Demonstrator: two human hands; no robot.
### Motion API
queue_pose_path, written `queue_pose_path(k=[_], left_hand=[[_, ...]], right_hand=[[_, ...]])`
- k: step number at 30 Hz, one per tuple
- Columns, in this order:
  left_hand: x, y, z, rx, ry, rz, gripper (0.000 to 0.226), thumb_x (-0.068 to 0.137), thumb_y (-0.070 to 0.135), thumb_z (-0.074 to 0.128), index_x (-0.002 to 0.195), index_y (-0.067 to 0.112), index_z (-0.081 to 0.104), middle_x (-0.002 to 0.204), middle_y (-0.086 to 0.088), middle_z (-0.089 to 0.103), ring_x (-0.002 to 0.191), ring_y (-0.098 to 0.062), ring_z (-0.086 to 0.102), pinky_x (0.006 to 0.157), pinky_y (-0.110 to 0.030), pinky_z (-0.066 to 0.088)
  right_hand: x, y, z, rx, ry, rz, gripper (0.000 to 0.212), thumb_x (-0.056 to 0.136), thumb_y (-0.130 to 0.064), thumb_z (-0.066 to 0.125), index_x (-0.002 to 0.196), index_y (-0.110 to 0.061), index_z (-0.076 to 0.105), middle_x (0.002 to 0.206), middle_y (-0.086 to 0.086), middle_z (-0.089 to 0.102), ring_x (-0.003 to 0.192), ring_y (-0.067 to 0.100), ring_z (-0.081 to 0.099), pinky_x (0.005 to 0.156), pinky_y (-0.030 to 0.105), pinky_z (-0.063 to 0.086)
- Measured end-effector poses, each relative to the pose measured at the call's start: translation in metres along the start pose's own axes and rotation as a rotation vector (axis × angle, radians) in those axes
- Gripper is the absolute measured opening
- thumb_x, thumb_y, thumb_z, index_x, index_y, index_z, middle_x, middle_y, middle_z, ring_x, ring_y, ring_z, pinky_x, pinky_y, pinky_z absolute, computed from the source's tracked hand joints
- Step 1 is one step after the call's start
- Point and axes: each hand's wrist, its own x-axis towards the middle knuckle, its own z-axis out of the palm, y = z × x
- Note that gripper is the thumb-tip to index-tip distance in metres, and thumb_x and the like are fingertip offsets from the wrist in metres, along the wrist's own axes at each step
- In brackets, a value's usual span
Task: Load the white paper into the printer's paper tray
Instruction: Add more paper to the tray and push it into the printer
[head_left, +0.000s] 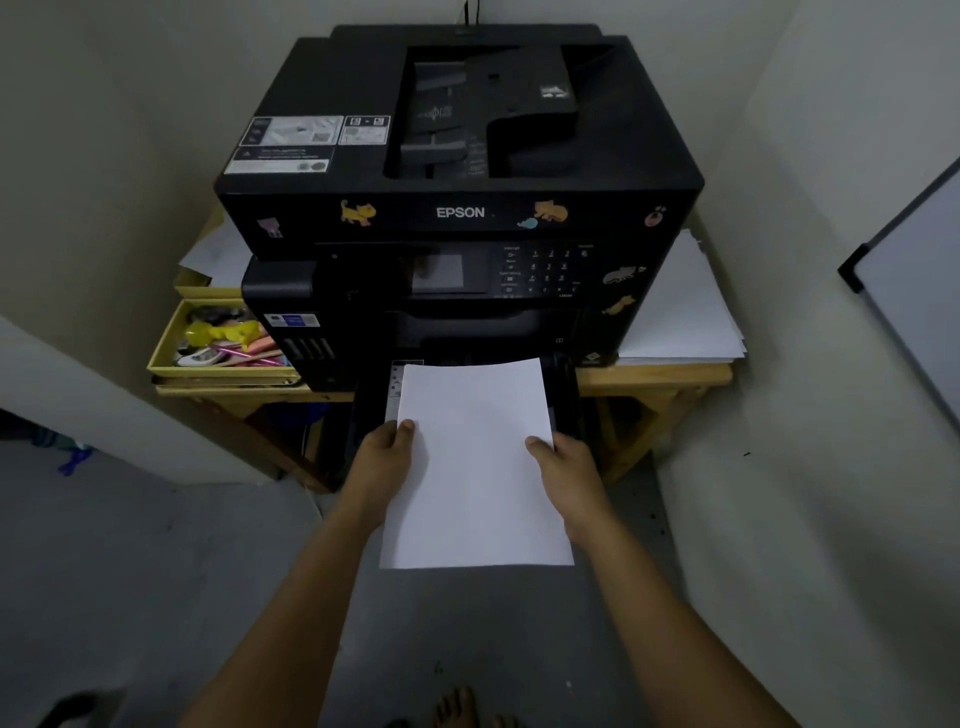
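One black pulled-out paper tray (565, 387) at the base of the black Epson multifunction printer (457, 208) receives the far end of the white paper stack (475, 462), whose near end overhangs the grey floor; one yellow open box (166, 358) to the left holds pens and small coloured oddments. The left hand (384, 457) and right hand (563, 467) each pinch one long edge of the stack, thumb on top. One loose pile of white sheets (675, 312) reaches the wooden table's (654, 374) right edge
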Motion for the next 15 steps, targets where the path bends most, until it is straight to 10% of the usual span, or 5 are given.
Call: queue_pose_path(k=[4, 15], left_hand=[[0.019, 0.005, -0.004, 0.074, -0.01, -0.014, 0.043, 0.113, 0.039, 0.046, 0.086, 0.01, 0.062, 0.081, -0.011, 0.06, 0.074, -0.026, 0.058, 0.065, -0.033, 0.043], [0.064, 0.017, 0.002, 0.137, -0.014, -0.059, 0.039, 0.113, 0.037, 0.048, 0.126, 0.004, 0.065, 0.126, -0.021, 0.068, 0.098, -0.031, 0.066, 0.087, -0.036, 0.048]], right_hand=[[0.011, -0.011, -0.002, 0.024, -0.008, 0.074, 0.026, 0.111, -0.025, 0.057, 0.131, -0.022, 0.072, 0.121, -0.003, 0.075, 0.107, 0.016, 0.069, 0.09, 0.036, 0.054], [0.056, -0.023, -0.002, 0.009, -0.042, 0.136, 0.027, 0.11, -0.024, 0.059, 0.13, -0.014, 0.074, 0.121, 0.006, 0.077, 0.109, 0.027, 0.073, 0.1, 0.048, 0.06]])
